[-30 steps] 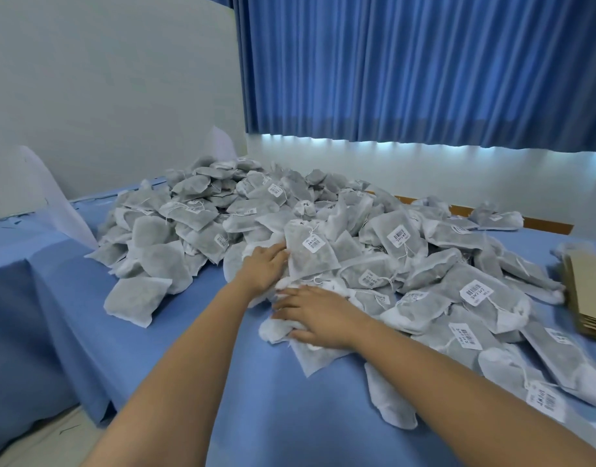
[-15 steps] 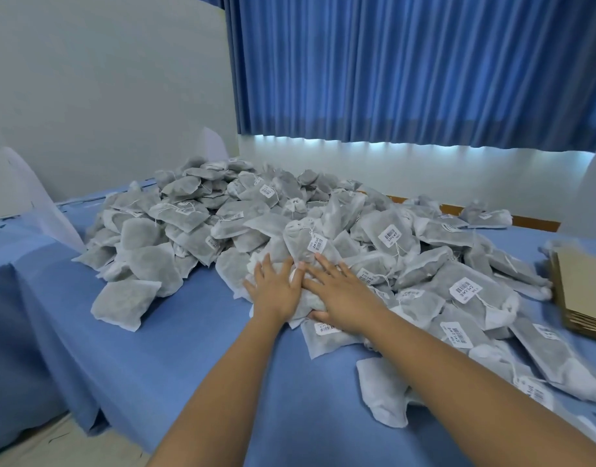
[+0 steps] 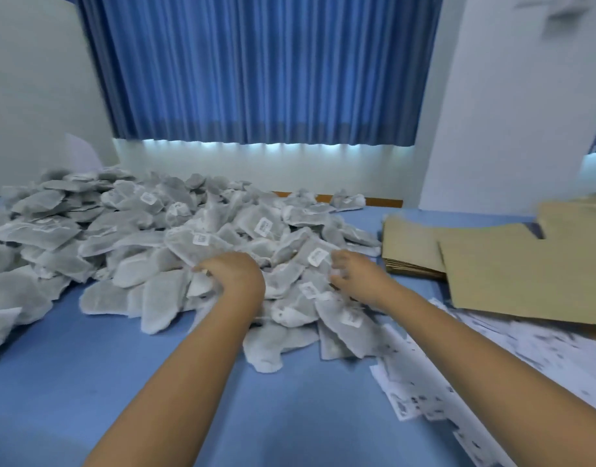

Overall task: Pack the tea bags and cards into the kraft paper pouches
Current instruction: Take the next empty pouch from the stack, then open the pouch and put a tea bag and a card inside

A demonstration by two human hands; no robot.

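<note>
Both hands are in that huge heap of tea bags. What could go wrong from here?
The tea bags lie loosely heaped, and the left hand and right hand both reach into the near slope: pulling some out may drag tagged neighbours along or slide them toward the table edge. The heap's right side reaches the white printed cards, so more sliding could bury or crease them.

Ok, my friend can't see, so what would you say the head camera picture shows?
A person's left hand and right hand reach into a big pile of tea bags on a blue table. Flat kraft paper pouches and white printed cards lie to the right, with a blue curtain behind.
</note>
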